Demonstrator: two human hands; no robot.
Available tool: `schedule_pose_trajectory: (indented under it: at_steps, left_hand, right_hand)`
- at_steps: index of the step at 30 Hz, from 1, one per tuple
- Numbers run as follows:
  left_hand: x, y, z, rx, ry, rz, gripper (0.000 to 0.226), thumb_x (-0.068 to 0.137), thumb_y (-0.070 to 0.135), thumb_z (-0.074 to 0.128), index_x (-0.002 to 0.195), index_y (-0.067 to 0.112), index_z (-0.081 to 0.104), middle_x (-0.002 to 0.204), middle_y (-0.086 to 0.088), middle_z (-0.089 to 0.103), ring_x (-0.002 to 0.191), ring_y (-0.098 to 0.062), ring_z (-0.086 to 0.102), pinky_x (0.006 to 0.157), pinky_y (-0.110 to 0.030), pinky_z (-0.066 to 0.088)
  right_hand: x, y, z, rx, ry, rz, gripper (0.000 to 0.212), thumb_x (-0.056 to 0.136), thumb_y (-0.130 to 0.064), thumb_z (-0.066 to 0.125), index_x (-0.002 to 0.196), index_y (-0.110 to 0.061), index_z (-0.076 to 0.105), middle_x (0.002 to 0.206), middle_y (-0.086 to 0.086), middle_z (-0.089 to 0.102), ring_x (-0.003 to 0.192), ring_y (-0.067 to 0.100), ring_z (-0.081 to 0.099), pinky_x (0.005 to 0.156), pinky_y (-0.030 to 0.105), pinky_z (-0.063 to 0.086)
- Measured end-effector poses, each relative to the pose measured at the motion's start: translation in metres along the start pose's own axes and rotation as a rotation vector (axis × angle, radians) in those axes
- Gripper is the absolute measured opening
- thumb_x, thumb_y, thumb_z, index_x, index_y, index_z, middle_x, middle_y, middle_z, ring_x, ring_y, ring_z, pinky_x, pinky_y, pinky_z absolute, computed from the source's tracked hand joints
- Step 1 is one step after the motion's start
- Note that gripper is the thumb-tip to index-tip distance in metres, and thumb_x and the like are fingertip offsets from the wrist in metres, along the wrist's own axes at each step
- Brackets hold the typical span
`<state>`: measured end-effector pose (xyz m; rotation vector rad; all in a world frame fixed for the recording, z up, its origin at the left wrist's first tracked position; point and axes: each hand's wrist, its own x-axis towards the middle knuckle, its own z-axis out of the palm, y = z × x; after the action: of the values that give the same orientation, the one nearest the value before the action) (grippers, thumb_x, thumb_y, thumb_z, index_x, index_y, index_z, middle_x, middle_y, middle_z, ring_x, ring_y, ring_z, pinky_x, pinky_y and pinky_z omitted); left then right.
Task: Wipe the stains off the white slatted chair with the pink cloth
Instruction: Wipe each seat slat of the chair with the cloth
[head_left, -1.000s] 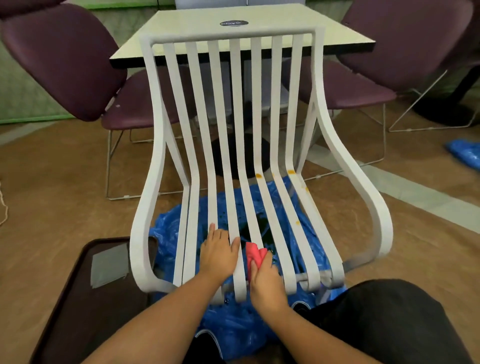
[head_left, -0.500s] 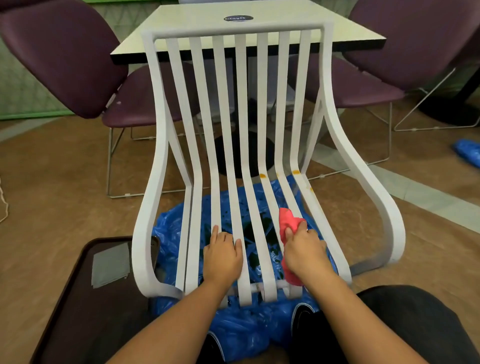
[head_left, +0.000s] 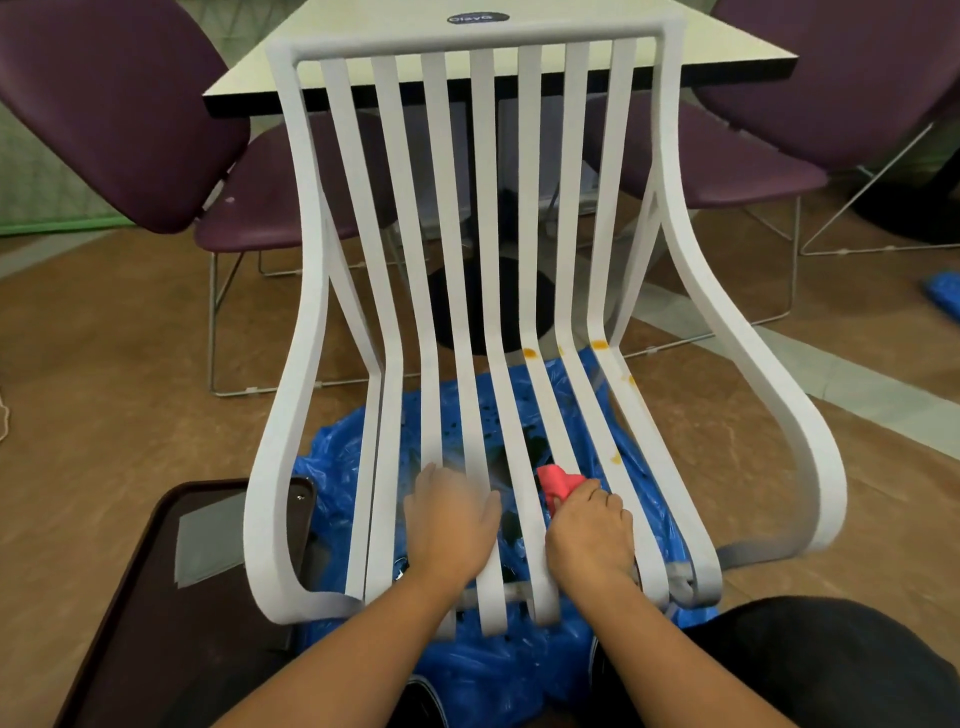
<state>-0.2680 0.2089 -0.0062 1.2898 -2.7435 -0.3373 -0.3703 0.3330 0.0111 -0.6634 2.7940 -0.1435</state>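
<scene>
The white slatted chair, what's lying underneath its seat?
A crumpled blue plastic sheet shows through the white slatted chair slats, with dark patches. Hands and slats hide parts of it.

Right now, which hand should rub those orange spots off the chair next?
The right hand. It already grips the pink cloth, and the orange stains sit on the slats just beyond it. The left hand is bare, pressed flat on slats farther away.

L hand (head_left: 451, 525) flat, fingers spread; R hand (head_left: 589, 532) fisted, both forearms extended fwd.
</scene>
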Motion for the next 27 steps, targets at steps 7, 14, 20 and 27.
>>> schedule_pose_trajectory:
  at_steps: [7, 14, 20, 27]
  left_hand:
    - [0.037, 0.011, 0.000, 0.108, 0.007, -0.056, 0.056, 0.093, 0.063, 0.031, 0.116, 0.021, 0.059, 0.124, -0.001, 0.053, 0.114, -0.022, 0.041, 0.094, -0.041, 0.036]
    - [0.057, 0.012, 0.013, -0.013, -0.076, -0.055, 0.082, 0.095, 0.066, 0.031, 0.158, 0.014, 0.019, 0.165, -0.006, 0.016, 0.152, -0.028, 0.007, 0.123, -0.049, 0.015]
    - [0.056, 0.014, 0.008, -0.045, -0.089, -0.061, 0.082, 0.096, 0.066, 0.029, 0.158, 0.013, 0.018, 0.164, -0.003, 0.019, 0.153, -0.026, 0.001, 0.124, -0.050, 0.012]
    - [0.058, 0.015, 0.006, -0.064, -0.114, -0.065, 0.083, 0.095, 0.065, 0.031, 0.158, 0.014, 0.016, 0.165, -0.002, 0.019, 0.154, -0.025, -0.003, 0.124, -0.049, 0.008]
  right_hand:
    - [0.043, -0.014, 0.003, 0.187, -0.048, 0.054, 0.046, 0.103, -0.033, 0.044, 0.136, -0.001, 0.041, 0.131, 0.015, 0.059, 0.116, 0.030, 0.059, 0.096, 0.038, 0.048]
    - [0.109, -0.038, 0.000, 0.281, -0.107, 0.128, 0.045, 0.105, -0.044, 0.036, 0.128, -0.006, 0.045, 0.120, 0.015, 0.063, 0.106, 0.033, 0.064, 0.075, 0.038, 0.045]
    - [0.169, -0.063, -0.002, 0.361, -0.067, 0.097, 0.044, 0.103, -0.044, 0.042, 0.129, -0.008, 0.046, 0.119, 0.014, 0.061, 0.104, 0.034, 0.064, 0.075, 0.038, 0.047]
    - [0.240, -0.091, -0.009, 0.392, -0.131, 0.066, 0.042, 0.099, -0.033, 0.053, 0.131, -0.009, 0.041, 0.116, 0.014, 0.062, 0.101, 0.036, 0.065, 0.077, 0.040, 0.054]
